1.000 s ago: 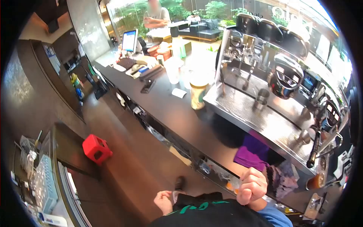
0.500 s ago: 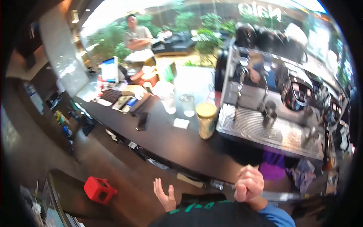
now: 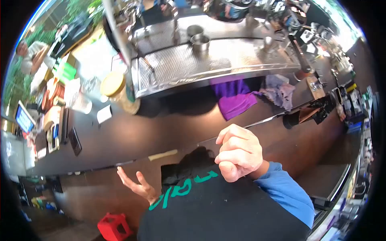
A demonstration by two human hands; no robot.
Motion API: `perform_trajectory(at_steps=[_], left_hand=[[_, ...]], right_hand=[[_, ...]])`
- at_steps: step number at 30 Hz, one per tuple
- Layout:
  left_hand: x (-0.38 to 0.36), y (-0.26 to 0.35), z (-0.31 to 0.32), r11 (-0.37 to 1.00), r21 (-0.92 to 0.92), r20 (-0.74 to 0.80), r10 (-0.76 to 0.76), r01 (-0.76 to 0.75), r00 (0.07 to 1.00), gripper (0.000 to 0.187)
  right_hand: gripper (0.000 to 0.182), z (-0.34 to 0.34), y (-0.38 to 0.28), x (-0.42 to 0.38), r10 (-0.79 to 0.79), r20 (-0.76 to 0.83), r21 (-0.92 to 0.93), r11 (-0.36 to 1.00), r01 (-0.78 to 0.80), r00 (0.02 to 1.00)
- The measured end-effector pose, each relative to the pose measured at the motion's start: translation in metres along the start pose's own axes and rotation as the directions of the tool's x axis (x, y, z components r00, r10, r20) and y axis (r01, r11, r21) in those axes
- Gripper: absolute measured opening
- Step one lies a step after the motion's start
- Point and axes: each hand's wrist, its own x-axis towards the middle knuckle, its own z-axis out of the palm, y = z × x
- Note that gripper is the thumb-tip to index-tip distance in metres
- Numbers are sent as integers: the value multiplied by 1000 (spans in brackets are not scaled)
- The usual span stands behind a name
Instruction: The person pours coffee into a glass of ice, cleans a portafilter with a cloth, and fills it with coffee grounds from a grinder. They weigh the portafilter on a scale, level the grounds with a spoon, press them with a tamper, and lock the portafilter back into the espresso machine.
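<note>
My right hand [image 3: 239, 154] is raised in front of my chest, its fingers curled in; whether anything lies inside them is hidden. Lower and to the left, my left hand [image 3: 137, 185] is held out with thumb and fingers apart, holding nothing. Neither hand touches the dark counter [image 3: 169, 132]. Beyond my right hand a purple cloth [image 3: 237, 105] hangs over the counter beside a crumpled greyish cloth [image 3: 280, 92]. A jar with a yellow lid [image 3: 113, 84] stands left of the coffee machine's metal drip tray [image 3: 225, 54], which bears metal cups [image 3: 200, 43].
A dark phone [image 3: 74, 141], a white paper [image 3: 104, 114] and a clear cup [image 3: 81, 103] are on the left counter, near a lit screen [image 3: 25, 117]. A person [image 3: 34, 56] with folded arms is beyond it. A red stool [image 3: 114, 227] stands on the floor.
The view has swung right and down, so the coffee machine and jar appear further left. My right hand stays curled and appears larger; my left hand stays spread.
</note>
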Motion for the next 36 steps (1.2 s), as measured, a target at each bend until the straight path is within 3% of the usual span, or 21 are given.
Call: perform_trajectory(at_steps=[3, 6, 7, 10, 14, 16, 18, 19, 21, 23, 27, 29, 31, 32, 33, 34, 35, 36], left_hand=[[13, 14, 14, 998, -40, -1, 55, -55, 998, 60], [28, 44, 30, 993, -42, 13, 111, -110, 994, 61], [35, 25, 40, 984, -30, 13, 175, -175, 984, 63], [48, 22, 68, 990, 57, 67, 125, -129, 990, 67], [49, 21, 91, 990, 116, 39, 80, -84, 996, 63], [48, 23, 95, 960, 242, 30, 136, -139, 990, 60], [49, 19, 102, 965, 247, -10, 89, -84, 996, 58], [49, 18, 104, 969, 246, -58, 54, -38, 997, 57], [51, 18, 107, 970, 241, -70, 4, 13, 998, 56], [51, 15, 108, 974, 225, -91, -9, 29, 996, 55], [50, 17, 112, 955, 294, -113, 2, 32, 994, 52], [54, 16, 112, 950, 313, -116, 26, 12, 993, 50], [52, 20, 116, 931, 363, -130, 82, -30, 988, 43], [53, 21, 116, 929, 367, -143, 104, -45, 984, 38], [53, 21, 117, 911, 407, -154, 139, -65, 978, 36], [53, 19, 117, 899, 429, -154, 165, -85, 974, 35], [54, 21, 116, 907, 416, -140, 130, -61, 982, 34], [55, 21, 115, 905, 422, -128, 107, -43, 986, 34]], right_hand=[[10, -19, 6, 1, 10, -66, -95, 995, -17, 998], [11, -41, 5, 2, 15, -32, -294, 955, -24, 999], [14, -38, 12, -3, -23, -111, -292, 956, -11, 994], [16, -45, 33, -16, -8, -211, -300, 952, -56, 978], [20, -58, 52, -31, 151, -245, -354, 906, -233, 958], [23, -66, 63, -44, 229, -230, -394, 867, -306, 946], [24, -75, 77, -58, 659, -353, 12, 713, -701, 664], [24, -78, 85, -59, 670, -340, 12, 705, -709, 660], [20, -89, 104, -60, 808, -325, 360, 587, -726, 492], [25, -112, 128, -70, 832, -385, 481, 551, -682, 400], [34, -162, 167, -85, 763, -581, 461, 595, -658, 283], [37, -181, 184, -98, 755, -587, 441, 602, -666, 293], [40, -192, 193, -94, 785, -585, 477, 537, -695, 205], [36, -224, 232, -131, 883, -439, 709, 454, -540, 165], [33, -212, 209, -109, 698, -584, 193, 615, -764, 414], [34, -200, 183, -76, 783, -547, 424, 563, -710, 295], [35, -220, 194, -82, 831, -433, 299, 497, -814, 349], [37, -215, 191, -68, 867, -430, 392, 431, -813, 253]])
